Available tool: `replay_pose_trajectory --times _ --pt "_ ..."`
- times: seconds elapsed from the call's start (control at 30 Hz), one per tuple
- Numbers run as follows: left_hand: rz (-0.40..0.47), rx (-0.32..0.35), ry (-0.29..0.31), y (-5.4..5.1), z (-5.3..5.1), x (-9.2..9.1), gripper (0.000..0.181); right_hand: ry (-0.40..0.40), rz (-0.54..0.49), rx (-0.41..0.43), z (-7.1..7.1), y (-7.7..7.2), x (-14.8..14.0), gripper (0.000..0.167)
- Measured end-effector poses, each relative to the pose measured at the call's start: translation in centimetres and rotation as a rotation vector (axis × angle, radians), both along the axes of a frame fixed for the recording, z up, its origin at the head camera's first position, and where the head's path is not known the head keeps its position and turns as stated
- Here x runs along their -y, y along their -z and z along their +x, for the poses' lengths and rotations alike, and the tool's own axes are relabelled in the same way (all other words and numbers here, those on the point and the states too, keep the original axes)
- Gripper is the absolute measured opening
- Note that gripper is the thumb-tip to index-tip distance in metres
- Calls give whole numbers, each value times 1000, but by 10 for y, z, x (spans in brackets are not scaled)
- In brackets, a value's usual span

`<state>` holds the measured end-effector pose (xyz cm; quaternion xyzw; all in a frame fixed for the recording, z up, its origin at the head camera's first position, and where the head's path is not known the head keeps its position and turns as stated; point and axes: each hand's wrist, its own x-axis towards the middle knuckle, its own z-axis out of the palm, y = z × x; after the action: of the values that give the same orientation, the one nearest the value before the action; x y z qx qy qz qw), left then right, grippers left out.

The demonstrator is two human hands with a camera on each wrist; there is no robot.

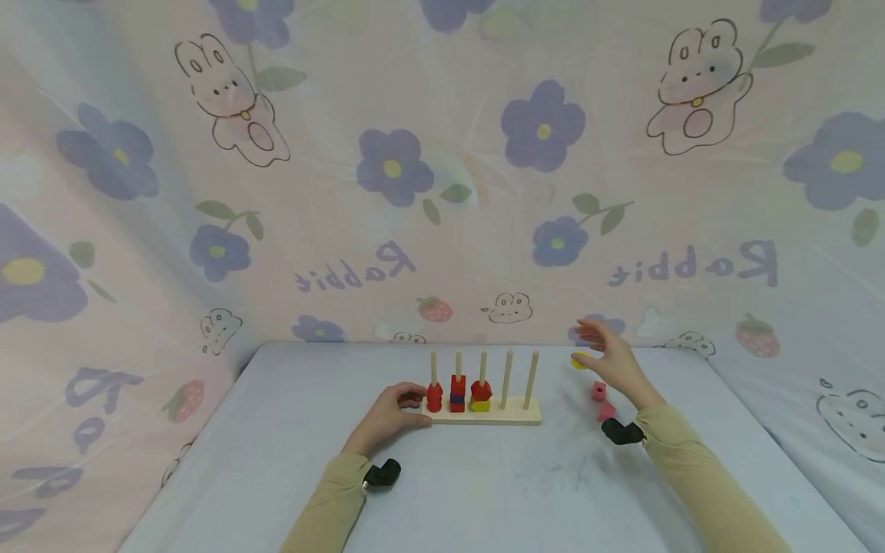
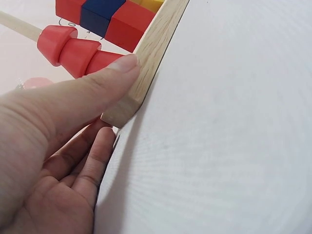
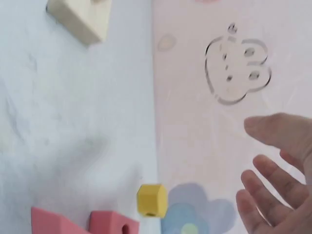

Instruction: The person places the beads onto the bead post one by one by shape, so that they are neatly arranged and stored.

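My left hand (image 1: 385, 418) grips the left end of a wooden peg board (image 1: 484, 418). In the left wrist view its thumb lies on the side of the base (image 2: 157, 58), with the fingers around the end. The first peg carries red tapered beads (image 1: 434, 398). On the second, red blocks (image 1: 458, 382) sit above and below a blue one; the third has a red bead (image 1: 481, 390) over yellow. The two pegs at right are bare. My right hand (image 1: 618, 365), fingers apart and holding nothing, hovers near a yellow bead (image 3: 152, 200).
Two pinkish-red blocks, one with a hole (image 1: 598, 391) and one angular (image 1: 606, 412), lie on the white table (image 1: 484, 484) below the right hand. A printed cloth (image 1: 470, 230) hangs behind the table. Black wrist cameras (image 1: 382, 474) sit at both cuffs.
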<state>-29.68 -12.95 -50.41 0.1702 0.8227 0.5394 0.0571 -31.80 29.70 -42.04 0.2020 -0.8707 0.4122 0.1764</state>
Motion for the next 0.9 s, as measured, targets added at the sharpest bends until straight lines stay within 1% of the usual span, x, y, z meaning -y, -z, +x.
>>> replay_pose_trajectory --times 0.17,0.27,0.37,0.5,0.67,0.8,0.9 --pt "-11 9 -11 0 -1 -1 56 10 17 97 -16 12 -12 59" --pt "-14 8 -14 0 -2 -1 56 18 41 155 -22 19 -16 58" --pt "-8 0 -12 -1 -2 0 56 20 85 195 -26 26 -17 58" --pt "4 -12 -7 0 -2 0 56 16 134 235 -30 32 -18 59" --pt "29 -16 2 2 -3 -1 54 27 154 298 -35 38 -20 61" --pt "8 -17 -1 3 -3 -1 54 35 173 337 -38 43 -21 60" --pt "-10 -20 -5 3 -4 0 55 28 180 326 -39 47 -21 56"
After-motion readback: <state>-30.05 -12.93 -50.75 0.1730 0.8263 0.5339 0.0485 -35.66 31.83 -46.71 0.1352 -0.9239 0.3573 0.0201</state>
